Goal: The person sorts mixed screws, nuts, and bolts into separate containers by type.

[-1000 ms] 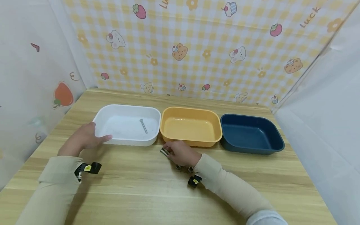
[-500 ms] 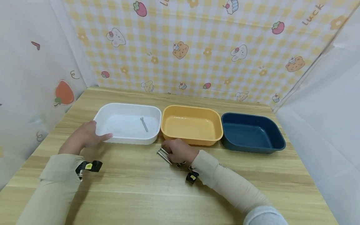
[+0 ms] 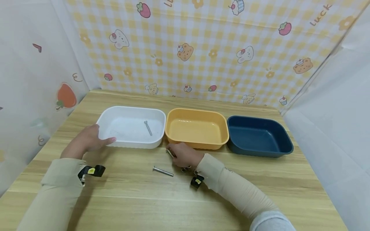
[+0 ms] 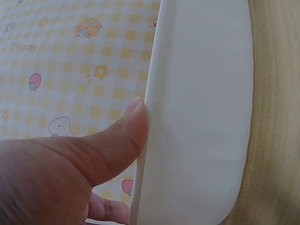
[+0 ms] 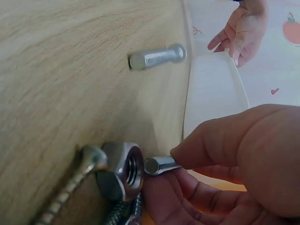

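My right hand (image 3: 185,155) pinches a silver bolt (image 5: 161,165) between thumb and fingers, just in front of the yellow bin (image 3: 196,146). A second bolt (image 3: 163,171) lies on the table to the left of that hand. Close by the fingers in the right wrist view are a hex nut (image 5: 119,171) and a screw (image 5: 70,185), with more threaded screws (image 5: 123,212) partly hidden. My left hand (image 3: 88,141) grips the near left corner of the white bin (image 3: 136,144), its thumb on the rim. Inside that bin lies one bolt (image 3: 148,128).
The white, yellow and dark blue bin (image 3: 260,154) stand side by side in a row on the wooden table (image 3: 130,199). Behind them hangs a checked cloth (image 3: 214,35), and pale sheets (image 3: 332,128) enclose both sides.
Two bolts were in the right hand before; one has come free and now lies on the table to its left. The left hand stays at the white bin.
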### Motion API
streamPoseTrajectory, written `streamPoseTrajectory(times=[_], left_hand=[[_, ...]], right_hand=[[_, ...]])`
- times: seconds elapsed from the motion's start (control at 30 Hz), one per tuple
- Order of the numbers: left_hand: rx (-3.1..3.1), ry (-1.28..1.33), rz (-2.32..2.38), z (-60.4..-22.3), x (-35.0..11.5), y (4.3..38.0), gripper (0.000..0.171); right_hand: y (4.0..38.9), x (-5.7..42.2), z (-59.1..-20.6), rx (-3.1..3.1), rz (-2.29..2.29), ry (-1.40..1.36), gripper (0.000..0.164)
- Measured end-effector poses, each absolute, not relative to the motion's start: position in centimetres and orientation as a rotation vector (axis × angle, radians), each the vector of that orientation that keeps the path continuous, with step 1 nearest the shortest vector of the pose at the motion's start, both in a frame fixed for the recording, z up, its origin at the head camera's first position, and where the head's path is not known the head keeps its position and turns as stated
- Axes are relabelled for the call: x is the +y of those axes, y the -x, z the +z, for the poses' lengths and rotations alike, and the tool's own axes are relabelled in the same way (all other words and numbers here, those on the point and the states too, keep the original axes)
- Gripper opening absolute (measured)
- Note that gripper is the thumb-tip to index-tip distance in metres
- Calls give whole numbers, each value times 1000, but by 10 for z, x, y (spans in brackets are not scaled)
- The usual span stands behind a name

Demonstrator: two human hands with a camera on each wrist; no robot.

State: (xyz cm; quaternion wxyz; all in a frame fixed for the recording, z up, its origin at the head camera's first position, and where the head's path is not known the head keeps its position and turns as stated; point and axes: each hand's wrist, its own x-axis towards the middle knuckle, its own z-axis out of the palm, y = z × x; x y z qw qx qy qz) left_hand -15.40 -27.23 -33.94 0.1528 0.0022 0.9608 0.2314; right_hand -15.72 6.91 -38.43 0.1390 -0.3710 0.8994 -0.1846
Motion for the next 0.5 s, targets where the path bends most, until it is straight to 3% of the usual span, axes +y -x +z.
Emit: streamPoseTrajectory(times=[0.5], left_hand=[[2757, -3, 671, -342, -273, 155, 100]], right_hand=[[162, 70, -376, 2489, -650, 963, 42]])
